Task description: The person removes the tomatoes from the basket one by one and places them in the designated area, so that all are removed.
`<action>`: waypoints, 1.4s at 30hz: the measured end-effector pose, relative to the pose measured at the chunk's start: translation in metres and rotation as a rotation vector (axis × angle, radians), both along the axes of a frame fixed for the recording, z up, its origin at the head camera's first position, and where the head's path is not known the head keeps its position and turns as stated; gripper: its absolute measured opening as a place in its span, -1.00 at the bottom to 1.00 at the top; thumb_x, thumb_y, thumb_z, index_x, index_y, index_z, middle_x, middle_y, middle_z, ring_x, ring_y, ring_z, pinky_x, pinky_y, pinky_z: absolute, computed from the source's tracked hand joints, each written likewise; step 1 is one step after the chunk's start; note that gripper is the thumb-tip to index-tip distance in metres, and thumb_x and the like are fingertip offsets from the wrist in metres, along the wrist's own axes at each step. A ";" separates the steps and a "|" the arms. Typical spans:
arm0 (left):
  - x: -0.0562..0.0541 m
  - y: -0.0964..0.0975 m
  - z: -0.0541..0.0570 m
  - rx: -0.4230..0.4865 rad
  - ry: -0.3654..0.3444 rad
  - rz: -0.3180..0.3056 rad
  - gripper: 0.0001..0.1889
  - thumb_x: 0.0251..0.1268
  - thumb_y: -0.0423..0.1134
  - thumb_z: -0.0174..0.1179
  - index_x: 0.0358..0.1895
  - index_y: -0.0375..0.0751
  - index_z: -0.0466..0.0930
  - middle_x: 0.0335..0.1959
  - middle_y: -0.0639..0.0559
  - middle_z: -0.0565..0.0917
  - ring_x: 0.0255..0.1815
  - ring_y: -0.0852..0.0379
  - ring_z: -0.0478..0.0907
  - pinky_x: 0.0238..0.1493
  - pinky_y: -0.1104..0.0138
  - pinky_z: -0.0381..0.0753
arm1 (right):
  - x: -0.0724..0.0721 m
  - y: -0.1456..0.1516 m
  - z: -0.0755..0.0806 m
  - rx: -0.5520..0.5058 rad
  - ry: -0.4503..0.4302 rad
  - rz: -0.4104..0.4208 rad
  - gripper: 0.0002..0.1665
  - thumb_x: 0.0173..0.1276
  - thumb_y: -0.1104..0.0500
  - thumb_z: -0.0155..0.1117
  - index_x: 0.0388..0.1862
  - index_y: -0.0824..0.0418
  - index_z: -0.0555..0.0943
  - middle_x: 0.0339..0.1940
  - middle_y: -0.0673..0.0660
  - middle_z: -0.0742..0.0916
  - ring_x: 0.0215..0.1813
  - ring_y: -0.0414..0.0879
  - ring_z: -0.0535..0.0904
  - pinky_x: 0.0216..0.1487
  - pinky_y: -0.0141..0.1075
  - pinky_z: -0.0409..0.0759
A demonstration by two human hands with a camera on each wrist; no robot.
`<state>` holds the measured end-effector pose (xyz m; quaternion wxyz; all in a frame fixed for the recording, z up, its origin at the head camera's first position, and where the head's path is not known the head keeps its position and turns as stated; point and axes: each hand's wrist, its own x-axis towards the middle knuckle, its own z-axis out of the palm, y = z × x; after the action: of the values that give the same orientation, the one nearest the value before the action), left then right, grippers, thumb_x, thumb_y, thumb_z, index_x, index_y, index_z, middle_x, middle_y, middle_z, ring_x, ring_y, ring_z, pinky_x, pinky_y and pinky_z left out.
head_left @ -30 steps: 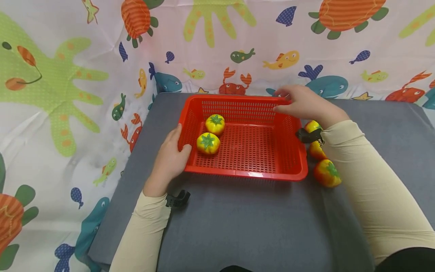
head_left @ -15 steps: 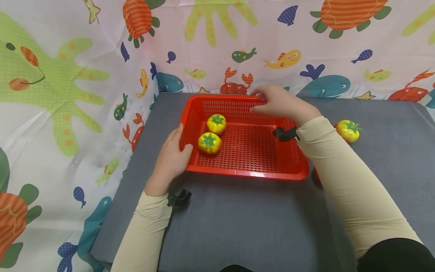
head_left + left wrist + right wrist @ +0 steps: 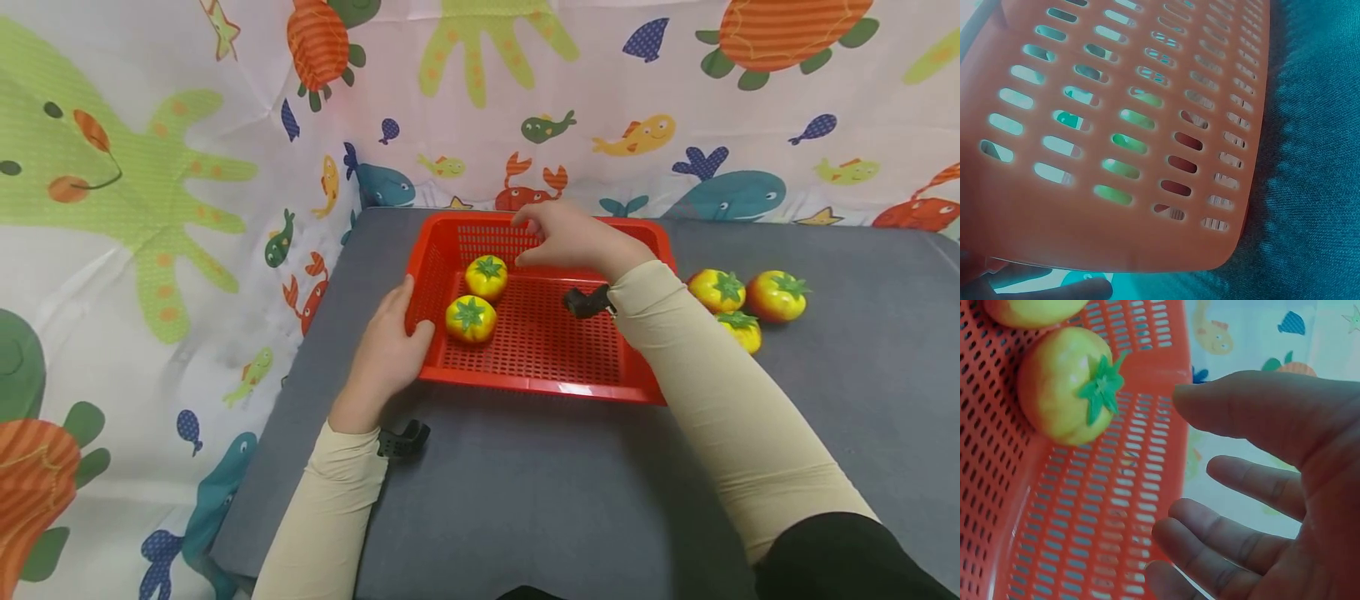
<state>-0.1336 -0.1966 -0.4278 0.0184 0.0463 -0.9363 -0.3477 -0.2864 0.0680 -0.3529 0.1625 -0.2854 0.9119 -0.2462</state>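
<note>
The left hand point(image 3: 385, 350) pinches the left rim of the red basket point(image 3: 551, 387). The right hand point(image 3: 573, 237), spread, hovers by the back rim. Two tomatoes point(image 3: 471, 320) sit inside the basket's left end, three others point(image 3: 777, 297) on the worktop point(image 3: 525, 492) past its right edge.

A red slotted basket point(image 3: 525, 384) holds two upright yellow tomatoes point(image 3: 471, 319), with seemingly three red-yellow ones point(image 3: 776, 297) beside it.

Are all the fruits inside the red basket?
No, two fruits sit in the red basket, but three other fruits lie outside it on the gray table.
</note>
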 end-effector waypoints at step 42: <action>0.000 0.003 0.004 -0.065 -0.024 0.012 -0.12 0.43 -0.04 0.16 0.74 0.05 -0.04 0.65 -0.08 0.25 0.34 -0.17 0.48 0.20 -0.19 0.66 | -0.009 -0.040 -0.055 0.072 -0.063 0.057 -0.12 0.32 -0.10 0.54 0.53 0.13 0.44 0.34 0.15 0.63 0.27 0.05 0.52 0.44 0.03 0.49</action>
<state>-0.1336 -0.1937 -0.4233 0.0107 0.0556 -0.9470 -0.3163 -0.2955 0.0276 -0.4082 0.2082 -0.2976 0.9060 -0.2172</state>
